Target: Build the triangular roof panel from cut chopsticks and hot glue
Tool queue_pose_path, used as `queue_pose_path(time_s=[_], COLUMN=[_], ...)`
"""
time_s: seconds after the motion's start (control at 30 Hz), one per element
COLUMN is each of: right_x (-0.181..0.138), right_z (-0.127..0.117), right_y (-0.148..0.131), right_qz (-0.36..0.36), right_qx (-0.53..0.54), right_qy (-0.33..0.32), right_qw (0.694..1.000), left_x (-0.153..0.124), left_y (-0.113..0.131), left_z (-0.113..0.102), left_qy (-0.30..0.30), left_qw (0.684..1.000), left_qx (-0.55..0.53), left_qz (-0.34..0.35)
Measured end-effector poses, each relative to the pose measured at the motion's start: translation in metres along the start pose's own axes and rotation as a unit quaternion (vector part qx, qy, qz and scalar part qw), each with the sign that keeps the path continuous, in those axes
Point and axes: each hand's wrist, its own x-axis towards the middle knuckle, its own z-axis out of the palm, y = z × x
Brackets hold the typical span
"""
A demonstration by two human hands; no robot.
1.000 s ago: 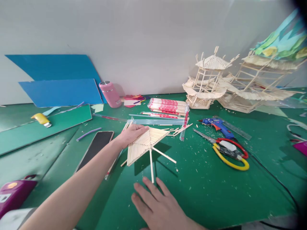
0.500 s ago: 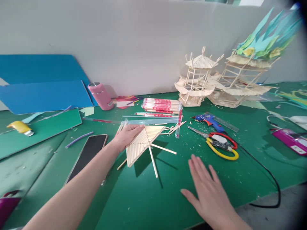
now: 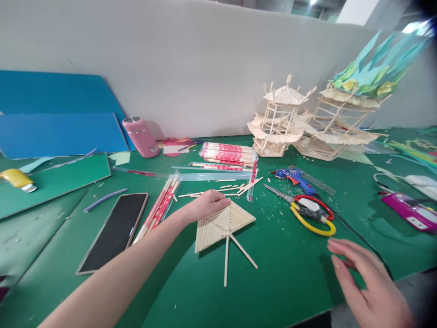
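The left hand (image 3: 212, 205) gripped a pale, roof-shaped wooden-stick panel (image 3: 241, 218) by its far edge, probably leaving its bare spokes accessible, at the green desk (image 3: 191, 294); the right hand (image 3: 370, 278), half-open, appeared empty.

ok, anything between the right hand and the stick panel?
Nothing visible: green tabletop lies between the right hand and the stick panel, whose far edge the left hand holds. The scissors lie close, just beyond that path.
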Motion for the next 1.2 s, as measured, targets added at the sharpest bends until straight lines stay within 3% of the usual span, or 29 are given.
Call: queue_pose_path(time_s=[0.07, 0.17, 0.37, 0.5, 0.73, 0.97, 1.2], right_x=[0.025, 0.053, 0.078, 0.079, 0.071, 0.067, 0.056], right_z=[0.012, 0.03, 0.066, 0.08, 0.099, 0.099, 0.099], right_y=[-0.021, -0.043, -0.063, -0.07, -0.078, -0.074, -0.095], right_qz=[-0.044, -0.072, -0.111, -0.12, -0.175, -0.181, -0.227], right_qx=[0.009, 0.042, 0.11, 0.115, 0.099, 0.078, 0.088], right_qy=[0.016, -0.014, -0.113, -0.139, -0.185, -0.205, -0.225], right_qw=[0.999, 0.996, 0.981, 0.976, 0.962, 0.959, 0.943], left_x=[0.004, 0.007, -0.008, -0.036, -0.077, -0.084, -0.084], left_y=[0.001, 0.002, 0.003, -0.004, -0.022, -0.02, -0.012], left_z=[0.003, 0.006, 0.006, 0.01, 0.034, 0.054, 0.057], left_qy=[-0.011, -0.006, 0.074, 0.126, 0.159, 0.172, 0.113], left_qw=[0.999, 0.995, 0.976, 0.966, 0.955, 0.947, 0.949], left_qx=[0.038, 0.094, 0.184, 0.201, 0.224, 0.247, 0.249], left_qz=[0.015, 0.039, 0.091, 0.107, 0.113, 0.108, 0.157])
